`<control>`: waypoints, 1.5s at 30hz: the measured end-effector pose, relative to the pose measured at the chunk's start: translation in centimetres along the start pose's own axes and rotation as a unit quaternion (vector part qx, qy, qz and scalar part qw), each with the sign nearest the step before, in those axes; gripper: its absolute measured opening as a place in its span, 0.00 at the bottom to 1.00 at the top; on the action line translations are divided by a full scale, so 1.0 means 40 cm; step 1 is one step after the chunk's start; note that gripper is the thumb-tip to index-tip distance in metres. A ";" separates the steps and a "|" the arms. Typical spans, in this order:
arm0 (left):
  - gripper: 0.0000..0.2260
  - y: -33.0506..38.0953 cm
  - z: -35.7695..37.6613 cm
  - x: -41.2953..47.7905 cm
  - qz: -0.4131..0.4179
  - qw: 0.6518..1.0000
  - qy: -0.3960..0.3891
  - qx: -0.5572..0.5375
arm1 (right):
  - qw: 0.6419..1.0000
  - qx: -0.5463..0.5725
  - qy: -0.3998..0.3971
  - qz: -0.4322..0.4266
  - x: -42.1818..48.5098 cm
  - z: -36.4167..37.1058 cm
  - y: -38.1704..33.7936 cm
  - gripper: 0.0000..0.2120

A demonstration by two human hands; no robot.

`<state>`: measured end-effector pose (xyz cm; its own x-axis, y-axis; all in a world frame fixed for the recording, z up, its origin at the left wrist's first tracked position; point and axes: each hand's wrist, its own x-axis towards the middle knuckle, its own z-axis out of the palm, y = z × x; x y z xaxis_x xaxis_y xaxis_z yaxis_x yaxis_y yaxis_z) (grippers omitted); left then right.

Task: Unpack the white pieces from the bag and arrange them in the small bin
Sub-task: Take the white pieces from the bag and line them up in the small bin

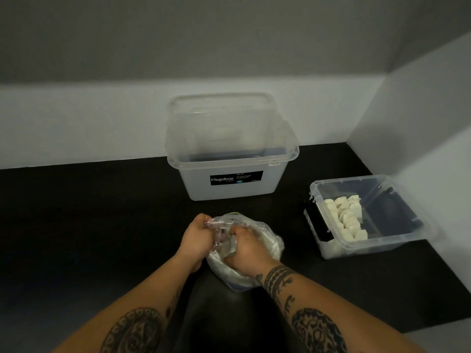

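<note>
A clear plastic bag point(270, 244) lies on the black table just in front of me. My left hand point(196, 240) grips the bag's rim on the left side. My right hand point(248, 253) reaches into the bag's mouth, its fingers curled and hidden by the film; what they hold cannot be made out. To the right stands the small clear bin point(397, 240). Several white pieces point(349, 217) stand in a row along its left half.
A large clear Megabox tub point(232, 184) stands behind the bag, with its lid leaning upright inside against the wall. White walls close the back and the right side. The black table point(89, 225) extends to the left.
</note>
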<state>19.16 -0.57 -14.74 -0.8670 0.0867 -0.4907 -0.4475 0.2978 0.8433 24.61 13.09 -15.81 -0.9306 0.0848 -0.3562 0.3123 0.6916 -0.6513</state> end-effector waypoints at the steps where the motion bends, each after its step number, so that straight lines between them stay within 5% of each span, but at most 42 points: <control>1: 0.04 0.002 0.001 -0.002 -0.002 1.000 -0.002 -0.013 | 1.000 0.014 -0.001 0.004 -0.001 0.001 -0.003 0.30; 8: 0.04 -0.002 -0.010 -0.008 -0.004 1.000 0.012 -0.015 | 0.996 0.086 0.002 0.040 -0.007 0.002 -0.004 0.12; 14: 0.07 0.022 -0.019 -0.011 0.059 0.995 0.039 0.067 | 0.998 -0.014 0.059 -0.004 -0.020 -0.056 -0.023 0.15; 24: 0.09 0.013 -0.032 -0.020 0.136 0.974 0.049 0.173 | 0.992 0.076 0.100 -0.005 -0.045 -0.066 0.013 0.16; 28: 0.10 -0.003 -0.034 -0.014 0.132 0.973 0.064 0.178 | 1.000 -0.012 0.010 -0.016 -0.045 -0.056 0.012 0.26; 35: 0.12 -0.008 -0.035 -0.001 0.112 0.975 0.044 0.188 | 0.963 -0.211 -0.138 -0.097 -0.040 -0.061 -0.004 0.20; 39: 0.12 -0.009 -0.026 0.001 0.114 0.975 0.031 0.189 | 0.931 -0.299 -0.154 -0.142 -0.032 -0.039 -0.006 0.27; 45: 0.13 -0.012 -0.031 0.009 0.108 0.974 0.032 0.197 | 0.920 -0.321 -0.148 -0.168 -0.030 -0.030 -0.007 0.22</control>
<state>18.77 -1.87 -15.05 -0.9491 0.1318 -0.2861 -0.1457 0.6214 0.7698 25.43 13.66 -14.40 -0.8315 -0.3439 -0.4363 -0.2483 0.9326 -0.2619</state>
